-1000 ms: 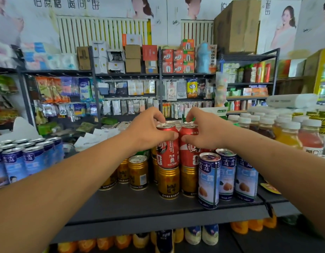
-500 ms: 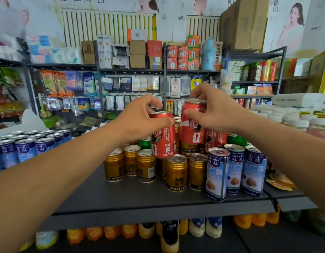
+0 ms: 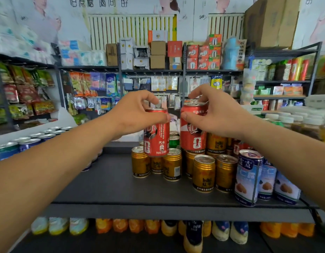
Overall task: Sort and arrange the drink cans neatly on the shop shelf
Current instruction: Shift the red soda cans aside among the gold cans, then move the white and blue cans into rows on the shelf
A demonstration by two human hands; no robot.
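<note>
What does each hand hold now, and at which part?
The left hand holds one red can by its upper rim; the right hand holds another red can likewise.

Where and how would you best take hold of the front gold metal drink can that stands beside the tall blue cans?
Grip the gold metal drink can around its upper side wall, coming from above and the front. It stands upright with its top clear, while neighbours crowd its right and rear, so a side approach is blocked.
</note>
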